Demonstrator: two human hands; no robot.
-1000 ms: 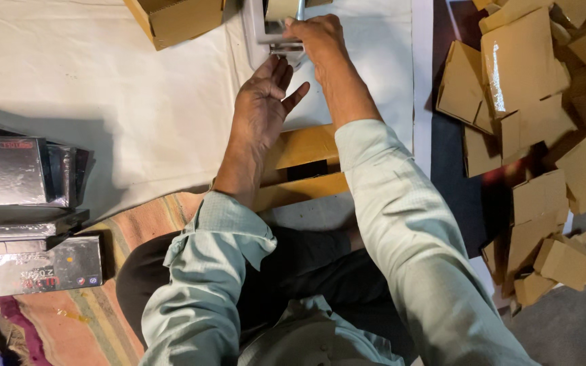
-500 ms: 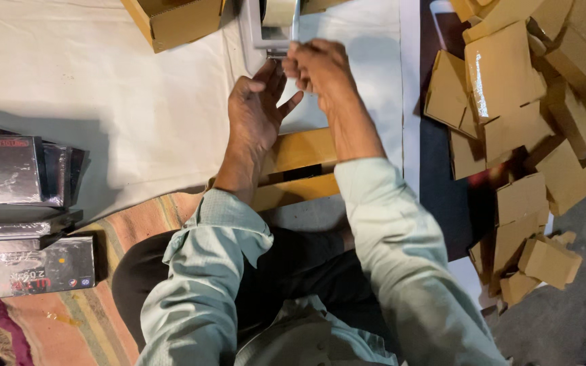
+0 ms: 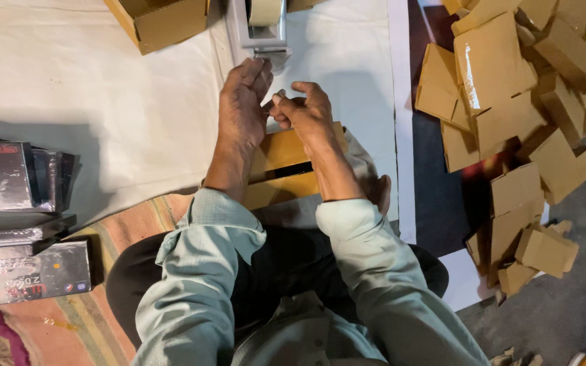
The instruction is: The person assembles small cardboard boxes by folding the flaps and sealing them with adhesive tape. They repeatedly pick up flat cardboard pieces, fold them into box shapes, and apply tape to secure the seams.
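Tape: we judge the strip (image 3: 276, 62) light, limp, sticky; pinch its free end.
Left hand (image 3: 242, 108): fingers extended on the dispenser (image 3: 264, 30).
Right hand (image 3: 304, 112): fingers curled, grip unclear.

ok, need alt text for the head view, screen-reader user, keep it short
Seen from above, a seated person's left hand and right hand meet just below a grey tape dispenser, over a yellow-brown cardboard box by their lap. A white sheet covers the floor; sealed cardboard boxes pile up at right, silver packages at left.
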